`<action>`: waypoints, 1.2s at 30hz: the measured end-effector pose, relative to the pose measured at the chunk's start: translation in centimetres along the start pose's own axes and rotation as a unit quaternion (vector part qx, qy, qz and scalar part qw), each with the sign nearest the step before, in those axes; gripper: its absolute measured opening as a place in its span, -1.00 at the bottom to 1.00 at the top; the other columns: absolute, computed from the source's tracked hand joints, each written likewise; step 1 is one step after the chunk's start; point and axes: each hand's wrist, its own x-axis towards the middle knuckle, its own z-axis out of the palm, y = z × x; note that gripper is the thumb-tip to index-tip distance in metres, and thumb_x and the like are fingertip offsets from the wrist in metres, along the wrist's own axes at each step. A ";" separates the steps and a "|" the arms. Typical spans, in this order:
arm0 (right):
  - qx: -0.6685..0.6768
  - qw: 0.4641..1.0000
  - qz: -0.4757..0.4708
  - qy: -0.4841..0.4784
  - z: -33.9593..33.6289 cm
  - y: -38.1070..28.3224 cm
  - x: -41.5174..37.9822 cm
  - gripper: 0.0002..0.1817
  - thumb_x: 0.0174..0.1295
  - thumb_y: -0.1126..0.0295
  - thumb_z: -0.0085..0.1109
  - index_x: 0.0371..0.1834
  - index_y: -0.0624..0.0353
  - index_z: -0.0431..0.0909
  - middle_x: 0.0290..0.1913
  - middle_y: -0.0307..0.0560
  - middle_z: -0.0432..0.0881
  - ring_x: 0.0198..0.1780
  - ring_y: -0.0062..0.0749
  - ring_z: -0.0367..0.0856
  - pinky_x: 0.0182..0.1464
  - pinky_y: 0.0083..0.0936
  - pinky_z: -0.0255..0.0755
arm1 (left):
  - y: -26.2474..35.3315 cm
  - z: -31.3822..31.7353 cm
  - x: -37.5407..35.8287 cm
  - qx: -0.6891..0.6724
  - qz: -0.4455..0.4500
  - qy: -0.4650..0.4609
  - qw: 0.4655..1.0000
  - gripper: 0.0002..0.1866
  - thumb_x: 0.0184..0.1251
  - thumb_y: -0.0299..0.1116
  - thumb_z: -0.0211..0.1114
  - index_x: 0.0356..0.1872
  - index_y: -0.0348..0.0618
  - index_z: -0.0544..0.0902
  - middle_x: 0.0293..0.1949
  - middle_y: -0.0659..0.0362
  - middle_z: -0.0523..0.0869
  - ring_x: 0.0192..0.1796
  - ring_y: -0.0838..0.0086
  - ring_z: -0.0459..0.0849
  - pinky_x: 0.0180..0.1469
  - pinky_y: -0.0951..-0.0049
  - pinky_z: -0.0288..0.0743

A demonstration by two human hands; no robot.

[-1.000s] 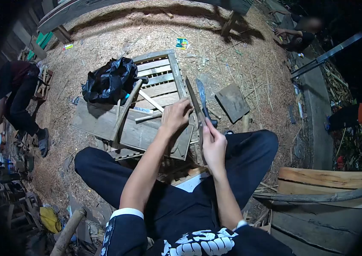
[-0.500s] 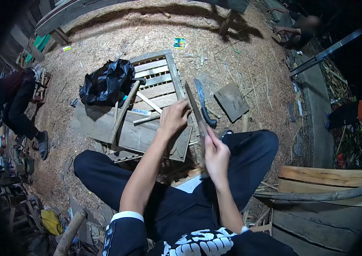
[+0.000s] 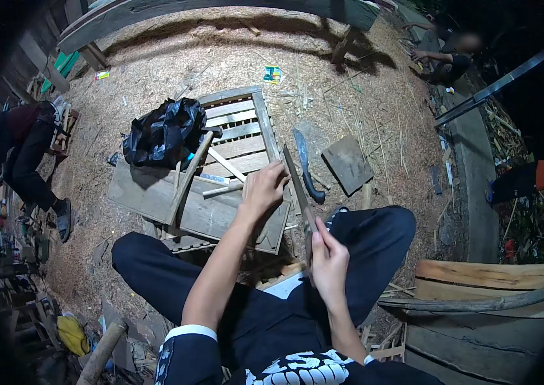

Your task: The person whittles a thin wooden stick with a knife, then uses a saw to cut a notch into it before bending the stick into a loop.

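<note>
My left hand is closed at the right side of the wooden slatted frame, at the end of a short wooden stick; its grip on the stick is partly hidden. My right hand is wrapped round the lower part of a long, tapered brown blade that looks like a handsaw. The blade points away from me, just right of my left hand; its teeth are too small to see. A grey board lies across the near part of the frame.
A black plastic bag and a hammer lie on the left of the frame. On the ground to the right are a machete and a square wooden board. People are at left and upper right. Planks stand lower right.
The whole view has tilted slightly, so things appear lower. My right hand and the handsaw have drawn a little towards me, while my left hand stays in place on the frame.
</note>
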 end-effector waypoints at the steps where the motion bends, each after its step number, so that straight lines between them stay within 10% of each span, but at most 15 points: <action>1: 0.008 1.000 0.011 -0.003 0.2 -1.3 0.7 -0.55 0.61 0.32 0.15 0.38 0.44 0.58 0.14 0.33 0.80 0.03 -0.50 0.76 0.11 -0.43 0.59 | -0.1 0.0 0.0 0.000 -0.002 -0.001 1.000 -0.86 0.38 -0.35 0.44 -0.20 -0.18 0.69 -0.22 0.05 0.73 -0.18 0.00 0.77 -0.20 0.07 0.61; 36: -0.007 1.000 0.002 0.002 2.7 0.1 4.0 -0.56 0.61 0.39 0.12 0.41 0.49 0.54 0.21 0.24 0.79 0.16 -0.51 0.74 0.16 -0.48 0.59 | 0.5 -0.3 -0.4 0.005 -0.008 -0.021 1.000 -0.84 0.39 -0.30 0.44 -0.18 -0.15 0.69 -0.21 0.08 0.74 -0.18 0.00 0.77 -0.19 0.07 0.64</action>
